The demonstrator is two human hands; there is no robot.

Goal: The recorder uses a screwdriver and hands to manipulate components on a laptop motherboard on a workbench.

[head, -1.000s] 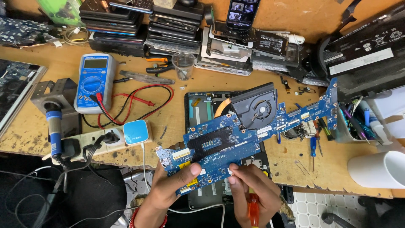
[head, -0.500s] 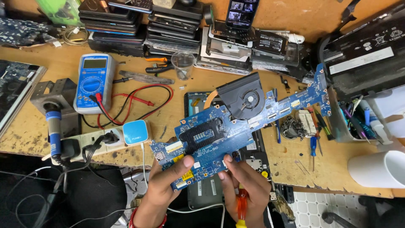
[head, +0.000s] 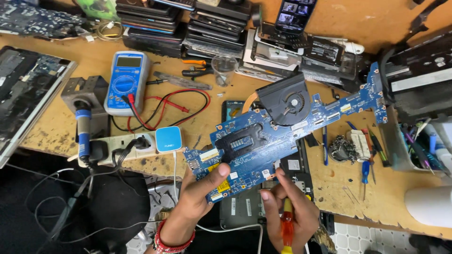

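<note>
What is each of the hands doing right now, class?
Left hand: closed on the lower left end of the blue circuit board.
Right hand: holding an orange-handled screwdriver, fingertips touching the board's lower edge.

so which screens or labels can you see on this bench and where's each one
Multimeter: left of centre on the bench, blue case, grey rectangular screen at its top.
Phone: propped at the top, dark, its lit screen showing small tiles.
White label: small rectangle on the black laptop base, just under the circuit board.
Yellow sticker: on the board's lower left edge, beside the left hand.
</note>
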